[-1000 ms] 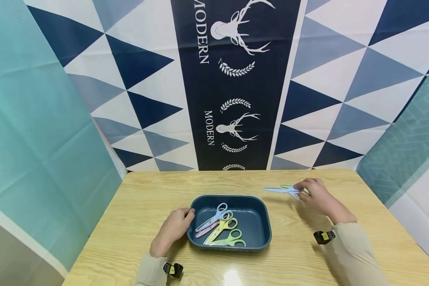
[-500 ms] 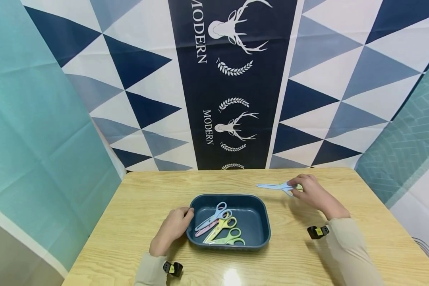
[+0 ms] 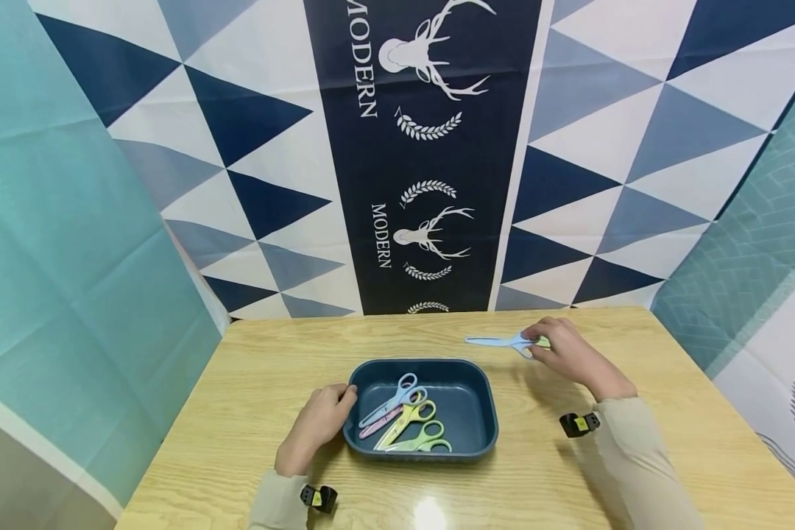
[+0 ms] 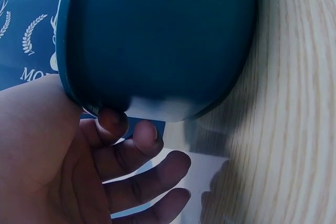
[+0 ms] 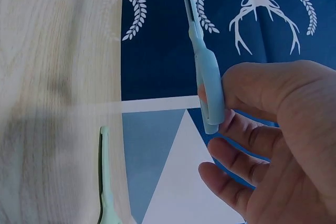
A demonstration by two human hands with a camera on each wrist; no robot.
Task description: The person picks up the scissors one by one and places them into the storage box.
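My right hand (image 3: 559,352) pinches light blue scissors (image 3: 497,341) by the handles above the table, blades pointing left. Behind its fingers a bit of green scissors (image 3: 545,341) shows; in the right wrist view these green scissors (image 5: 105,177) stand apart from the hand, apparently on the table. My left hand (image 3: 318,419) holds the left rim of a dark blue bin (image 3: 486,412), its other fingers loosely bent below the wall in the left wrist view. Inside the bin's left half lie blue scissors (image 3: 387,407), pink scissors (image 3: 379,424), yellow scissors (image 3: 404,423) and green scissors (image 3: 420,442), partly overlapping.
The bin stands on a wooden table (image 3: 252,383). A patterned cloth (image 3: 424,221) with triangles and deer heads hangs at the table's back edge. Teal cloth (image 3: 93,243) hangs at the left, and another teal panel (image 3: 722,287) borders the right.
My right hand has moved left with the blue scissors, toward the bin. The left hand and bin keep their places; the whole view has shifted slightly.
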